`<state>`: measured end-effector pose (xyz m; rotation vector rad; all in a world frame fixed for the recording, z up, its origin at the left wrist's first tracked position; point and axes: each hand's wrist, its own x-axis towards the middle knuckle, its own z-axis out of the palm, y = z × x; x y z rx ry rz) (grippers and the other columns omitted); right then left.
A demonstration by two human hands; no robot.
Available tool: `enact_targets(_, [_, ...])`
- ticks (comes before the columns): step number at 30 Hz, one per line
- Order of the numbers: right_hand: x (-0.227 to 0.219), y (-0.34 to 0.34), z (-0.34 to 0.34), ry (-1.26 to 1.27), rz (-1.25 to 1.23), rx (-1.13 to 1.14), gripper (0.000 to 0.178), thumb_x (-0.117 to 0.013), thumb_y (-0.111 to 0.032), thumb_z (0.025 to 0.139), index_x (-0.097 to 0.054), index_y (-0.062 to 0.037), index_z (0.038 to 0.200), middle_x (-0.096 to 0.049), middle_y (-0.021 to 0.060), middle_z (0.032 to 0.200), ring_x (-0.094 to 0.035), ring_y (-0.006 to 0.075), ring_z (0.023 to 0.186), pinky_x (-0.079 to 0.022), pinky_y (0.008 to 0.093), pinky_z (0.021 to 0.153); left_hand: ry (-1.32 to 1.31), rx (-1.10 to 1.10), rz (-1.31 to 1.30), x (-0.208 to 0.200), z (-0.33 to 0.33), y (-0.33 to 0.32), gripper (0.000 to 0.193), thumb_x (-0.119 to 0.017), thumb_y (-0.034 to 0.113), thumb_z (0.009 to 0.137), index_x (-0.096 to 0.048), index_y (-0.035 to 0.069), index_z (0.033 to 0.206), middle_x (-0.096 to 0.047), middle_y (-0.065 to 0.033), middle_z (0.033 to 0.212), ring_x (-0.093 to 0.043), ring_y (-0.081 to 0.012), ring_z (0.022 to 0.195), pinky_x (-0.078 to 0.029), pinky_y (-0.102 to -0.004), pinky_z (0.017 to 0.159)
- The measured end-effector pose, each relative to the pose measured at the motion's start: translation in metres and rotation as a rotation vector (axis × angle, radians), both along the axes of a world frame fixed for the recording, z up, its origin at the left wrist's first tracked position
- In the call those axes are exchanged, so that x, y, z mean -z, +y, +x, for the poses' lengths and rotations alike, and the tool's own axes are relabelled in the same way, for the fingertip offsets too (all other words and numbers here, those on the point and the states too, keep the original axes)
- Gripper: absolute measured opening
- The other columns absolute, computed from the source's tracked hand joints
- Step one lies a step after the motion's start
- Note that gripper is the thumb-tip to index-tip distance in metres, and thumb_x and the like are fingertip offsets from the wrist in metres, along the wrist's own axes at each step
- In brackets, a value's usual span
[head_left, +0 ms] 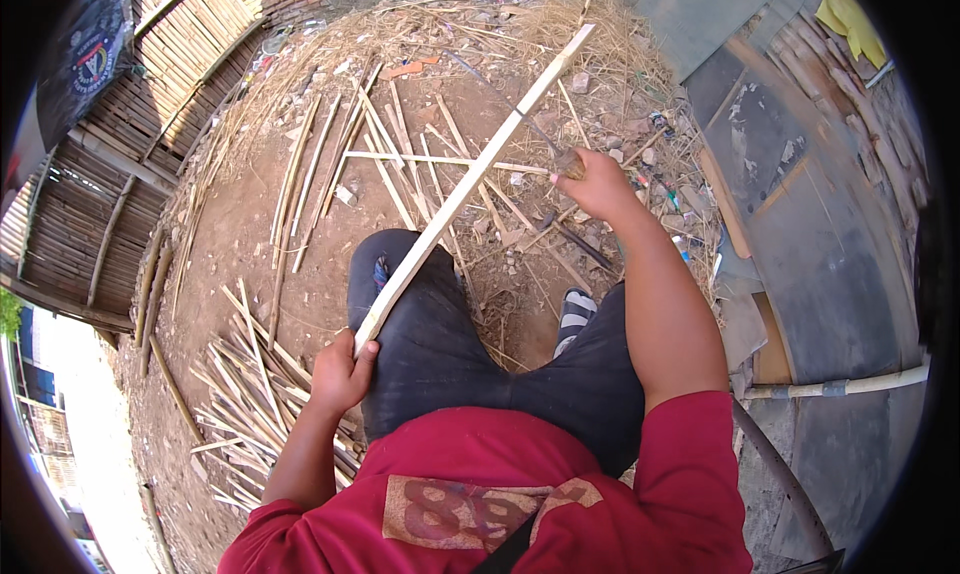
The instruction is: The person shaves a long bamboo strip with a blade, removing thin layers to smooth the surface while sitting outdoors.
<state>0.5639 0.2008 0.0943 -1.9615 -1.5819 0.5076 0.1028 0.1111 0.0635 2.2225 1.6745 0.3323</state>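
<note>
A long, pale split bamboo strip (455,206) slants up and away from my left thigh. Its near end is gripped by my left hand (343,372), thumb along the side. My right hand (602,186) is closed round the wooden handle of a long-bladed knife (567,163). The thin dark blade, seen nearly edge-on, points to the far left and crosses the strip in its upper half. Whether the blade touches the strip I cannot tell. Most of the strip lies above my left knee and the ground beyond.
Many cut bamboo sticks (240,399) are heaped at my left. More loose sticks (325,169) lie on the dirt ahead. Dry straw (575,29) and rubble edge the ground. Dark sheets (830,264) stand at right, bamboo panels (85,209) at left. My striped-covered foot (575,316) is between.
</note>
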Motion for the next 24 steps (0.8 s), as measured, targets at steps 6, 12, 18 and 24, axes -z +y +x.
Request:
enact_targets(6, [-0.005,-0.016,-0.071,-0.362,0.022,-0.595,0.026,-0.075,-0.028,0.084,-0.066,-0.0067,0.097,-0.07,0.0175,0.088,-0.068,0.0412,0.088,-0.054,0.0483,0.078,0.026,0.001,-0.01,0.002,-0.001,0.0,0.053,-0.058,0.05,0.1,-0.053,-0.001,0.088,-0.061,-0.0293,0.073,-0.061,-0.0537,0.076,-0.046,-0.0563,0.067])
enact_targets(12, [0.008,0.014,-0.003,0.047,-0.077,-0.127,0.039,-0.077,-0.028,0.083,-0.07,-0.0044,0.113,-0.073,0.0195,0.099,-0.071,0.0359,0.095,-0.055,0.0444,0.085,0.005,-0.037,0.03,0.005,-0.001,-0.002,0.051,-0.059,0.05,0.1,-0.052,0.0,0.089,-0.062,-0.0296,0.074,-0.061,-0.0536,0.075,-0.046,-0.0578,0.067])
enact_targets(18, [0.021,0.006,0.013,0.049,0.052,0.082,0.049,-0.077,-0.03,0.087,-0.067,-0.0046,0.127,-0.073,0.0216,0.111,-0.07,0.0368,0.103,-0.055,0.0432,0.091,0.018,-0.002,0.012,0.004,-0.003,0.0,0.051,-0.059,0.049,0.1,-0.052,-0.001,0.089,-0.061,-0.0299,0.074,-0.061,-0.0537,0.076,-0.046,-0.0576,0.067])
enact_targets(24, [-0.005,-0.015,-0.065,-0.289,0.002,-0.518,0.03,-0.077,-0.029,0.085,-0.07,-0.0069,0.104,-0.072,0.0182,0.094,-0.07,0.039,0.092,-0.055,0.0461,0.082,0.007,-0.015,0.004,0.007,-0.001,-0.001,0.052,-0.058,0.05,0.1,-0.052,-0.001,0.089,-0.061,-0.03,0.074,-0.061,-0.0536,0.077,-0.046,-0.0574,0.067])
